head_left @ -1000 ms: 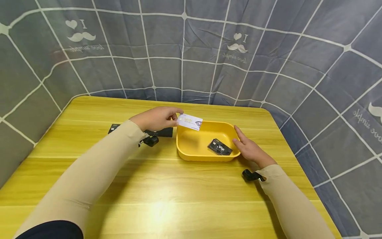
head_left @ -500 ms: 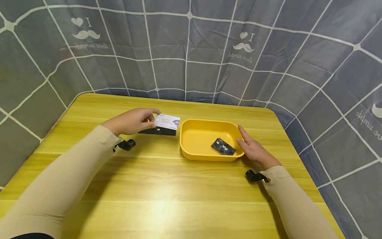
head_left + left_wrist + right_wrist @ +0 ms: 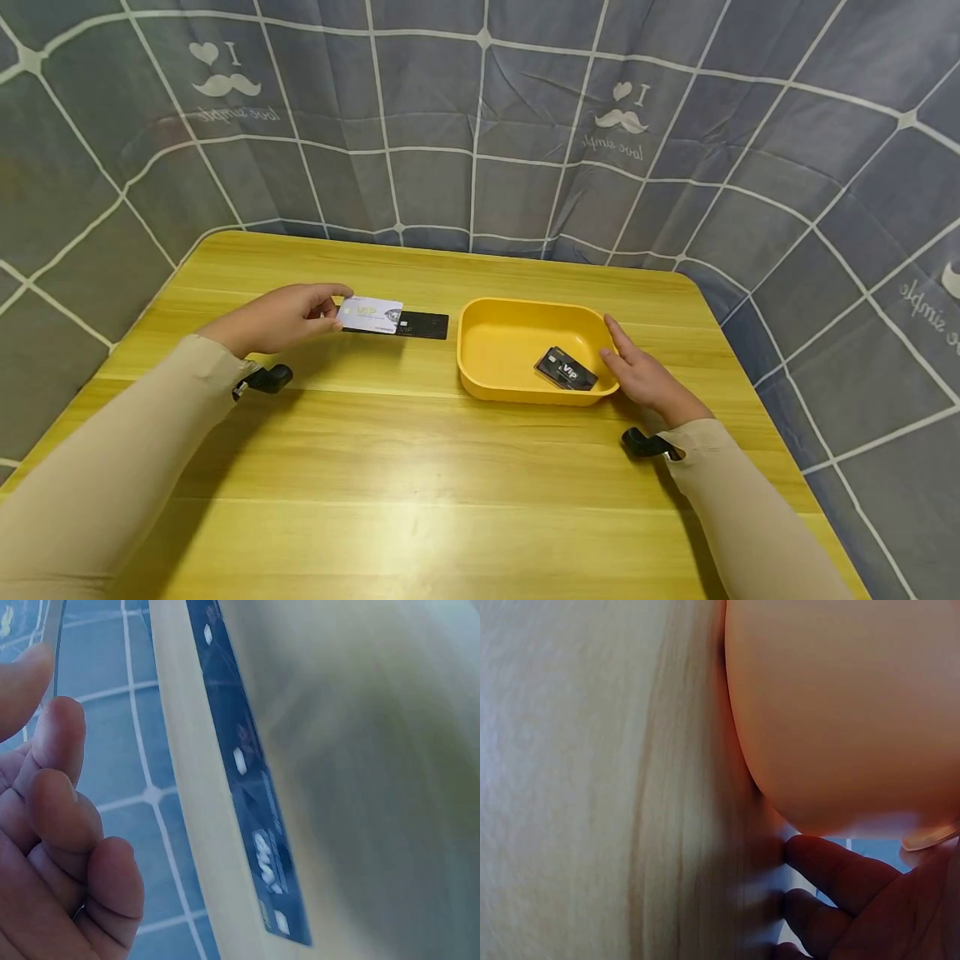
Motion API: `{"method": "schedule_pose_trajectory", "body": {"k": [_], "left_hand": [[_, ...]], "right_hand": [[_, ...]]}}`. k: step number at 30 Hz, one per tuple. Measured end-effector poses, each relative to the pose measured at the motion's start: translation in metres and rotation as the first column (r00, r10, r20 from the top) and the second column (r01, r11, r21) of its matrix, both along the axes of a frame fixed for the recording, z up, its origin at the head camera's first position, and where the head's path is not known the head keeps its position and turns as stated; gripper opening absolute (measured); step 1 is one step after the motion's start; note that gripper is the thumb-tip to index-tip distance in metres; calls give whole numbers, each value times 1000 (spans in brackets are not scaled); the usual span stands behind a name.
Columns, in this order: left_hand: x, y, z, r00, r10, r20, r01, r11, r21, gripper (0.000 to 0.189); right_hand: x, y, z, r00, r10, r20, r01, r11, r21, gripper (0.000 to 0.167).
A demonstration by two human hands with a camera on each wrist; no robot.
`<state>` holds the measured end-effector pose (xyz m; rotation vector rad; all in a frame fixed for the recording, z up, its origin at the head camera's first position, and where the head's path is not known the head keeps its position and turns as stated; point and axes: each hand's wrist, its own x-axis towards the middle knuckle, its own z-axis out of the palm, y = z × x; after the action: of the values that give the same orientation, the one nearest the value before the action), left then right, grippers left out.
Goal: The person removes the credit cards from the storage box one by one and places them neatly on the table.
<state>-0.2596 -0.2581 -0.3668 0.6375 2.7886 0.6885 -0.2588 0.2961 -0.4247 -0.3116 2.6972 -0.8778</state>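
Observation:
Between thumb and fingertips, my left hand (image 3: 277, 320) pinches a white VIP card (image 3: 369, 315); in the left wrist view only its thin edge shows. Under and beside it, a row of overlapping black cards (image 3: 426, 326) lies on the table; the head view shows its right end, and the left wrist view shows more of the black cards (image 3: 259, 840). My right hand (image 3: 651, 385) holds the right end of a yellow plastic bin (image 3: 495, 393), thumb over the rim and fingers along the outside wall. Several black VIP cards (image 3: 567, 369) lie stacked in the bin's front right corner.
The wooden table (image 3: 420, 475) has rounded back corners. Behind and around it hangs a grey grid-patterned curtain (image 3: 435, 117). A small black camera (image 3: 268, 379) sits on the left wrist and another black camera (image 3: 643, 443) on the right.
My left hand has carried the white card leftward from over the bin's left rim to above the row of black cards. The right hand stays at the bin; the head view has shifted slightly.

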Motion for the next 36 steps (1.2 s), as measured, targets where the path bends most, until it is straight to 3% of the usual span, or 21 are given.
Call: {"method": "schedule_pose_trajectory", "body": {"k": [6,15,21,30,36], "left_hand": [[7,-20,-8,999,35,0,-35,999,-9,50],[30,-45,-22,997,68,-37,-69,997,-43,53],[43,-56,-29,995,92,-23,-94,992,-80,51],[48,-73,-31,993,113,30,-109,987,-118,51],[47,-76,-35,989,131,67,-121,983,-139,53]], "right_hand": [[1,-1,2,1000,1,8,-1,1000,0,71],[2,2,-1,1000,18,11,-18,1000,4,71],[3,6,0,1000,28,11,-28,1000,11,72],[11,1,5,999,15,30,-16,1000,7,73],[14,1,4,1000,18,24,-18,1000,8,72]]}}
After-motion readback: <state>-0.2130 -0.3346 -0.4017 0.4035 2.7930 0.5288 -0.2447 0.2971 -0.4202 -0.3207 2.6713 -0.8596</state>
